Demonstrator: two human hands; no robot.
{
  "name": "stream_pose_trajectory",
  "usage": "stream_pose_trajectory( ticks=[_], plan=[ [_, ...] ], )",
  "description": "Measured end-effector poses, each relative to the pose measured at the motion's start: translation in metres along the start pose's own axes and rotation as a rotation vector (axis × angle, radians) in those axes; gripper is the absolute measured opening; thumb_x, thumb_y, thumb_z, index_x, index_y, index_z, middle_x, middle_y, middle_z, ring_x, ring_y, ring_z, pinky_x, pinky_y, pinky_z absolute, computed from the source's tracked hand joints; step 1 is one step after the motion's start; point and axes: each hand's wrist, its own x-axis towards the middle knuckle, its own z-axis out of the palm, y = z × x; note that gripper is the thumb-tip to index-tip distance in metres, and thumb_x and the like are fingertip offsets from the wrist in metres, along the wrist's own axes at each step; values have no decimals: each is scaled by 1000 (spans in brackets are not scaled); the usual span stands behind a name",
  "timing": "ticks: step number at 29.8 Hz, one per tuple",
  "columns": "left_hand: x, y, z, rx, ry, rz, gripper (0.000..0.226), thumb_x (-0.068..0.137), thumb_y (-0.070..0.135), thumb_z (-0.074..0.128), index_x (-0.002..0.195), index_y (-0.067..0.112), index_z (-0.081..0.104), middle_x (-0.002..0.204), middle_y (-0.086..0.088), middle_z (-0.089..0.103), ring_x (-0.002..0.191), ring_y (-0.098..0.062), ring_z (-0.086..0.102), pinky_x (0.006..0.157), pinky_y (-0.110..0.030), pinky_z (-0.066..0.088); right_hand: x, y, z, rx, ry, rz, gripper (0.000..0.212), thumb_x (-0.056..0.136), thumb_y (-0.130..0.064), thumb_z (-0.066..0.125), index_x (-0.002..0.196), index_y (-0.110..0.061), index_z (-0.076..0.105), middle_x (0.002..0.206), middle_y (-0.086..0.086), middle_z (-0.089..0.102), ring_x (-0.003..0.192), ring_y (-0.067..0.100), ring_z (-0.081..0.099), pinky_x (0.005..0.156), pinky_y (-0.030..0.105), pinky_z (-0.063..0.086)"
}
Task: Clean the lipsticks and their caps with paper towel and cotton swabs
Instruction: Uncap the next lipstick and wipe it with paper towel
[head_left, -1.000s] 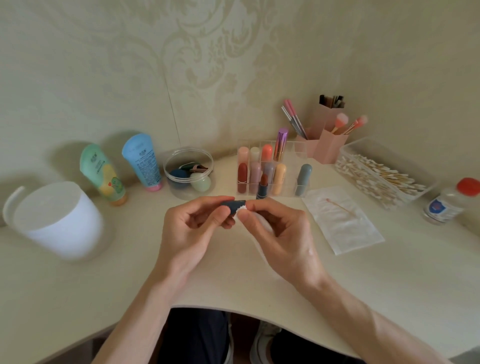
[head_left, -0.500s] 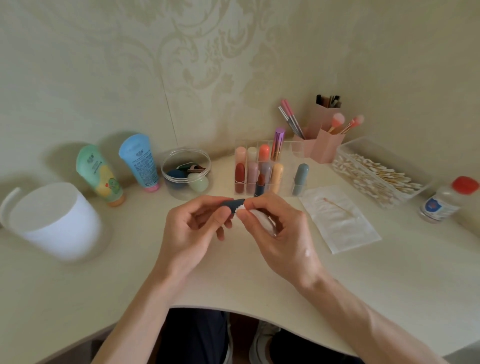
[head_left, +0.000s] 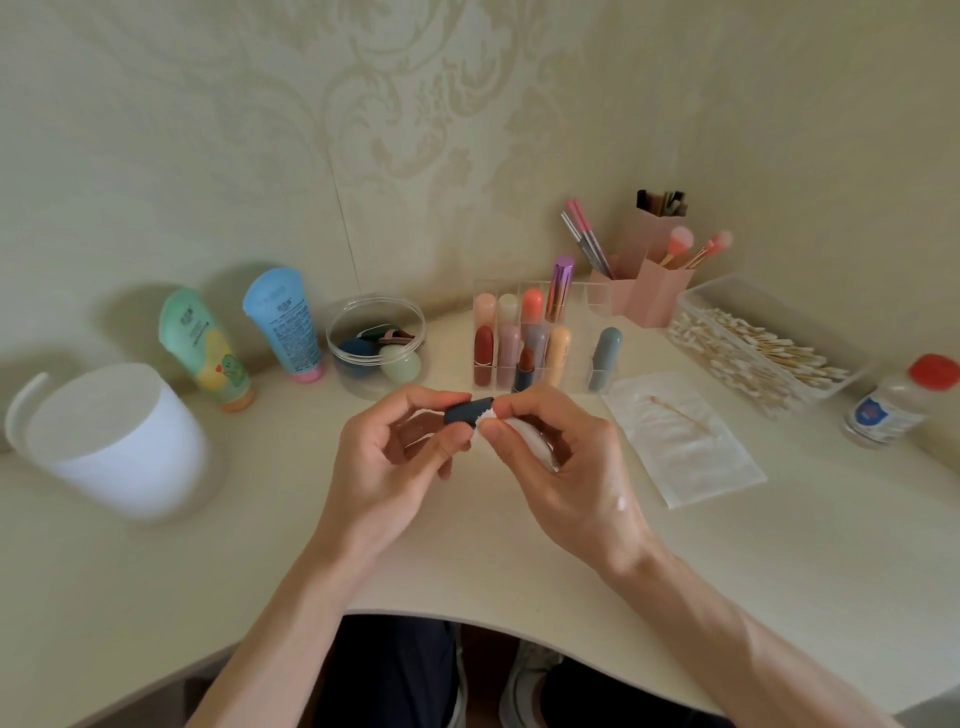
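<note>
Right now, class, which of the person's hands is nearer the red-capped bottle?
Right. The right hand sits left of the red-capped bottle; the left hand is farther left.

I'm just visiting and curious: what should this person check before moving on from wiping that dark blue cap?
1. Dark blue lipstick cap pinched securely by the left hand: ok.
2. White paper towel piece gripped by the right hand and touching the cap's end: ok.
3. Inside of the cap wiped clean: cannot tell, as towel and fingers cover that end.
4. Uncapped red lipstick standing upright in the clear plastic organizer, ready for recapping: ok.
5. Wooden cotton swabs stocked in the clear tray for the next step: ok.
</note>
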Motion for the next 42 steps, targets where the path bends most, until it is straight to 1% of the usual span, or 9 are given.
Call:
stream_pose_trajectory(
  ticks=[7, 13, 18, 21, 26, 31, 33, 38, 42],
  plan=[
    [1, 3, 1, -46, -99, -157, 34, 101, 41, 57, 102, 10, 73, 74, -8, 65, 59, -24, 55, 51, -27, 38, 1, -2, -1, -80, -8, -99, 4, 98, -11, 73, 100, -8, 73, 93, -4, 70, 87, 14, 69, 79, 20, 49],
    [1, 0, 1, -87, -52, -70, 13, 84, 19, 76, 96, 16, 76, 80, -12, 68, 68, -20, 58, 56, -23, 44, 1, -1, -1, -96, 3, -102, 3, 97, -11, 74, 98, -8, 73, 92, -5, 69, 84, 12, 67, 77, 15, 46],
    [1, 3, 3, -104, -84, -177, 36, 98, 49, 60, 100, 18, 77, 75, -8, 65, 60, -20, 53, 53, -23, 38, 3, -3, -4, -103, 25, -130, 2, 97, -7, 74, 97, -6, 74, 91, -5, 67, 84, 13, 66, 77, 16, 45],
    [2, 1, 2, -79, -23, -147, 29, 95, 36, 60, 87, 13, 76, 72, -7, 65, 63, -17, 56, 57, -22, 44, 3, -1, -4, -113, 16, -126, 3, 97, -8, 74, 98, -6, 74, 93, -3, 68, 85, 16, 67, 77, 20, 48],
    [1, 1, -1, -19, -28, -7, 19, 91, 15, 71, 109, 10, 76, 86, -14, 74, 71, -23, 62, 56, -29, 47, 3, -1, -4, -61, 7, -60, 1, 98, -10, 73, 99, -9, 72, 91, -3, 69, 83, 16, 66, 76, 18, 46],
    [2, 4, 3, -65, -74, -133, 35, 99, 39, 53, 106, 14, 78, 79, -12, 73, 63, -23, 63, 51, -27, 43, 3, -3, -4, -98, 9, -130, 1, 97, -6, 73, 98, -7, 73, 91, -4, 68, 84, 12, 67, 78, 16, 46],
    [3, 1, 3, -39, -60, -121, 35, 99, 35, 55, 93, 11, 80, 72, -11, 71, 59, -20, 59, 50, -25, 40, 3, -2, -4, -113, -1, -147, 2, 97, -7, 74, 98, -6, 73, 92, -4, 68, 85, 12, 68, 78, 17, 47],
    [2, 0, 2, -21, -25, 4, 23, 81, 12, 76, 104, 9, 75, 87, -7, 76, 70, -16, 64, 58, -24, 50, 2, 2, -1, -63, -15, -64, 2, 98, -10, 73, 100, -8, 72, 91, -5, 68, 83, 13, 66, 76, 17, 46],
    [-1, 6, 4, -25, -62, -72, 27, 93, 31, 66, 115, 18, 76, 79, -5, 74, 61, -19, 59, 53, -25, 43, 2, -1, -2, -60, 3, -77, 2, 98, -9, 73, 100, -8, 73, 93, -4, 69, 86, 15, 68, 79, 17, 47]
  ],
)
